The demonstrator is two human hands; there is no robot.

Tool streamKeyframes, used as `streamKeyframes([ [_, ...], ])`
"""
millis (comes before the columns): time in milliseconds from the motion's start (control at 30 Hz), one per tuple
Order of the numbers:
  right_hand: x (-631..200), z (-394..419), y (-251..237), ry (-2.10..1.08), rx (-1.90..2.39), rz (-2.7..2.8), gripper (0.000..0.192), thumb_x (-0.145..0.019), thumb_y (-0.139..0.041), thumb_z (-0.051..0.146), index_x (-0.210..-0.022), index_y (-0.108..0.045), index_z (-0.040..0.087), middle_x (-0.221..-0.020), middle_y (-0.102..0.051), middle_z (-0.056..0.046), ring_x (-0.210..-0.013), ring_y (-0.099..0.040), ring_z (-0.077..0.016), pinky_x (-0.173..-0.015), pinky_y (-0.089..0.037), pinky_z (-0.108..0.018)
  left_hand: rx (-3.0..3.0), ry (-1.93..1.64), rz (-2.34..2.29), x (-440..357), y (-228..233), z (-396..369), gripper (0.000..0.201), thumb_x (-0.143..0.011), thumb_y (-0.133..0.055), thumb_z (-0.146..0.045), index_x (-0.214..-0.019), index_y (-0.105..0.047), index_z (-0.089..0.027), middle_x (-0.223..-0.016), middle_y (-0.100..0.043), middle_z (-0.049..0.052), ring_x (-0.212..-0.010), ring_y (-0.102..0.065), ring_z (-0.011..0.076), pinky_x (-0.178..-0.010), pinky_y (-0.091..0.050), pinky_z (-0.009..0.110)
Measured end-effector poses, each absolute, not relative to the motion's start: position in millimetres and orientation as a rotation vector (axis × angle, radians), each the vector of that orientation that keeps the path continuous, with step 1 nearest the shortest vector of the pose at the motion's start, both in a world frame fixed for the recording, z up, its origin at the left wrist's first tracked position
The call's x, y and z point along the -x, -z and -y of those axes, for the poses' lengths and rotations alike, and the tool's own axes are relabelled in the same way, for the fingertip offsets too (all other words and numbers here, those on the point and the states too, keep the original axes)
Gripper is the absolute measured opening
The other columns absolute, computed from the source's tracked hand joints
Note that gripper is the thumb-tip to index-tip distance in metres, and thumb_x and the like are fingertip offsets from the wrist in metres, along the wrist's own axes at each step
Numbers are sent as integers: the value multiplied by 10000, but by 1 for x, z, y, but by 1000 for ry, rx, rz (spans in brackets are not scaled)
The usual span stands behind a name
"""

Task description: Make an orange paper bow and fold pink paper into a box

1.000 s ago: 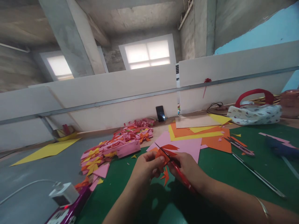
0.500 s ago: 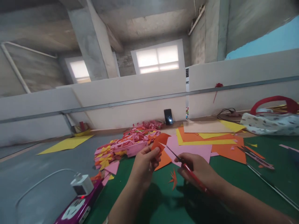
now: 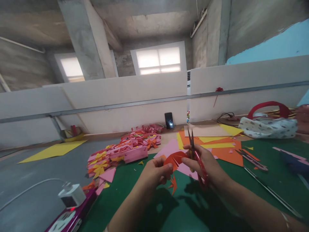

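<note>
My left hand (image 3: 158, 170) pinches the left end of a small curved piece of orange paper (image 3: 175, 158) that has slits along its lower edge. Closed round red-handled scissors (image 3: 201, 170), my right hand (image 3: 207, 161) also touches the paper's right end with its fingertips. The scissors' blades point up, away from the paper, and look nearly closed. Below the paper, an orange paper scrap (image 3: 173, 185) with jagged points lies on the green mat (image 3: 135, 206). Sheets of pink paper (image 3: 166, 148) and orange paper (image 3: 235, 154) lie behind my hands.
A heap of pink, orange and yellow cut-outs (image 3: 130, 141) lies at the left. A phone (image 3: 169, 120) leans on the white partition. Right are a second pair of scissors (image 3: 253, 160), a metal rod (image 3: 270, 190) and a fabric basket (image 3: 267, 127). A purple power strip (image 3: 77, 212) sits front left.
The scissors have swung from pointing at the paper to pointing upward. My right fingertips have come to the paper, which is now spread between both hands. The view has shifted slightly right.
</note>
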State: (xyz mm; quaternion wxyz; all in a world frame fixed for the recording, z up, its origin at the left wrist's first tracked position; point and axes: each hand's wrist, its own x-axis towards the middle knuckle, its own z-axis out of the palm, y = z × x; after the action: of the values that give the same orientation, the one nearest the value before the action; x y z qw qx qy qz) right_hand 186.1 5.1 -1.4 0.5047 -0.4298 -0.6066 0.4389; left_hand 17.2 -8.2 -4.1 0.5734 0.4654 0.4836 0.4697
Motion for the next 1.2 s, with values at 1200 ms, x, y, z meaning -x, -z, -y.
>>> streamKeyframes([
  [1200,-197,-4,-5,-1039,1259,2271,321,-715,-596,429,-834,-648,136,-608,-457,32,-567,-380,-98,-481,-291,-194,-1018,-1263,-1233,-3,2,3,251,-634,-685,-332,-754,-635,-117,-560,-524,-23,-494,-409,53,-491,-273,185],
])
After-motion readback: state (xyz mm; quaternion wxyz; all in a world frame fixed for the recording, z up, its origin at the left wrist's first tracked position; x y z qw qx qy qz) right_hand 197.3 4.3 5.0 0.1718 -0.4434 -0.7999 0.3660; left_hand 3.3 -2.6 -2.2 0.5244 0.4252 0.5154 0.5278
